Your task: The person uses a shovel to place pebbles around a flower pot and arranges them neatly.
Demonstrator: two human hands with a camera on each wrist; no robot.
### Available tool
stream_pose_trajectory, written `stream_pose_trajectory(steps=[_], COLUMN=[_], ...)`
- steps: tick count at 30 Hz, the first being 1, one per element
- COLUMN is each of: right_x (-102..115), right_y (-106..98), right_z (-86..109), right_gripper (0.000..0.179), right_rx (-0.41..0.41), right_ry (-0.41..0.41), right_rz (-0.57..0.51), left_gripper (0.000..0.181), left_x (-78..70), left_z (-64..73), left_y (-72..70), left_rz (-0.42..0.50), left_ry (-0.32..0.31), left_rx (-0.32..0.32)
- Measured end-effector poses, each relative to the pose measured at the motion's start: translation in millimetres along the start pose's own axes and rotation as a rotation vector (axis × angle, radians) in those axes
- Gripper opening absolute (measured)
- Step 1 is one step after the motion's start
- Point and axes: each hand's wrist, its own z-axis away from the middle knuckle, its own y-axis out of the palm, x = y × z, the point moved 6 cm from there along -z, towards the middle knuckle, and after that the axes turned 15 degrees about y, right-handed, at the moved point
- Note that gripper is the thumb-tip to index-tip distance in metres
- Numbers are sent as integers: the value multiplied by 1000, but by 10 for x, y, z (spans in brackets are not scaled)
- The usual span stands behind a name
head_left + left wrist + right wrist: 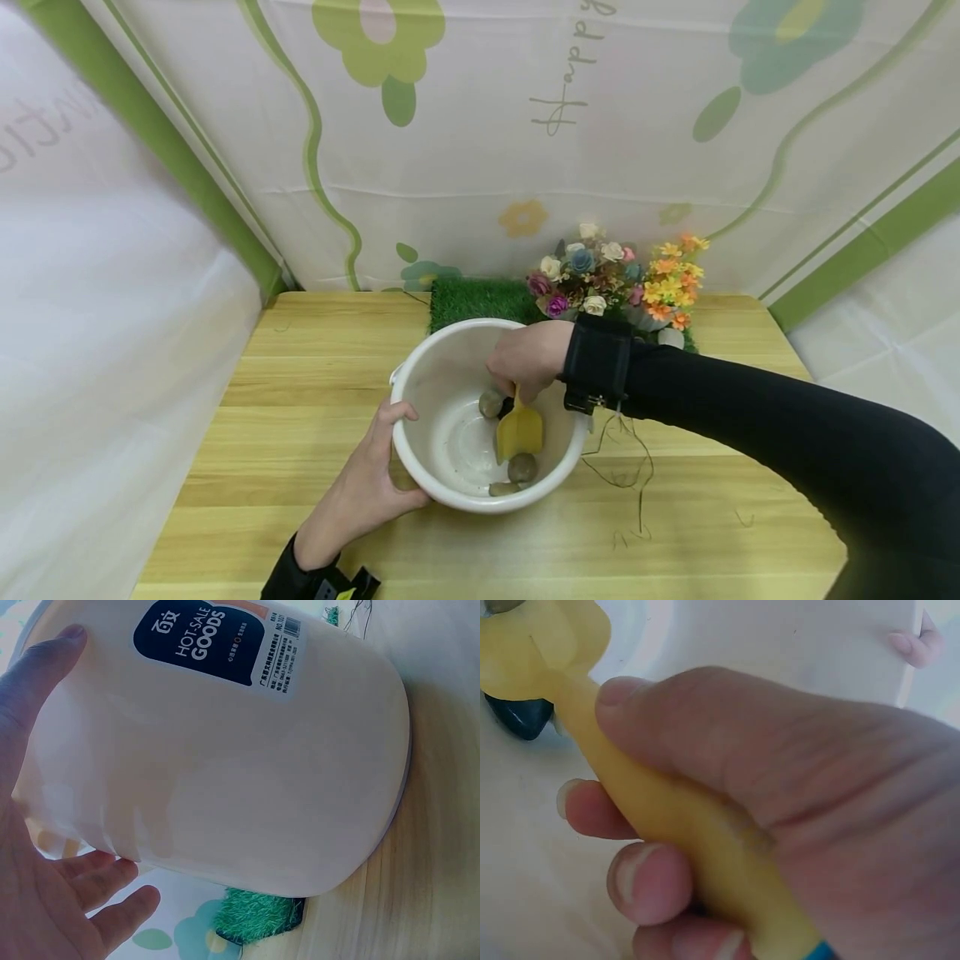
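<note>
A white bucket (487,505) stands on the wooden table, tipped a little toward the head camera. My left hand (375,483) holds its left side, with a fingertip over the rim and the thumb on the outer wall. Inside the bucket, my right hand (528,354) grips a toy shovel by its handle, the fingers curled round it in the right wrist view. The yellow shovel (520,433) points its blade down toward the bucket's floor. Around the blade lie a grey-brown stone (491,404), a brown stone (522,467), a flatter stone (504,489) and a dark stone (521,718).
Behind the bucket lies a strip of artificial grass (480,298). Artificial flowers (592,271) stand on it, close to my right wrist. Thin dark strands (637,467) lie on the wooden table (300,433) at the right. Printed white cloth (465,167) hangs at the back.
</note>
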Motion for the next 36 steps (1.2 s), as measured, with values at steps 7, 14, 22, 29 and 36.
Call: stream_pose_trajectory(steps=[7, 14, 22, 29, 36], right_x=[-4, -1, 25, 27, 16], right_y=[51, 60, 70, 85, 106], right_z=[-31, -35, -60, -66, -93], right_gripper=[21, 11, 12, 24, 17], right_rx=[28, 6, 20, 61, 50], right_ry=[-1, -36, -79, -70, -39], right_rz=[-31, -12, -86, -113, -96], left_gripper=[81, 83, 82, 82, 83], left_x=[173, 356, 364, 365, 378], left_z=[98, 203, 210, 205, 217], left_y=[55, 97, 106, 108, 123], left_rz=[-11, -41, -48, -49, -45], left_ry=[4, -18, -23, -25, -62], left_rx=[1, 16, 23, 24, 52])
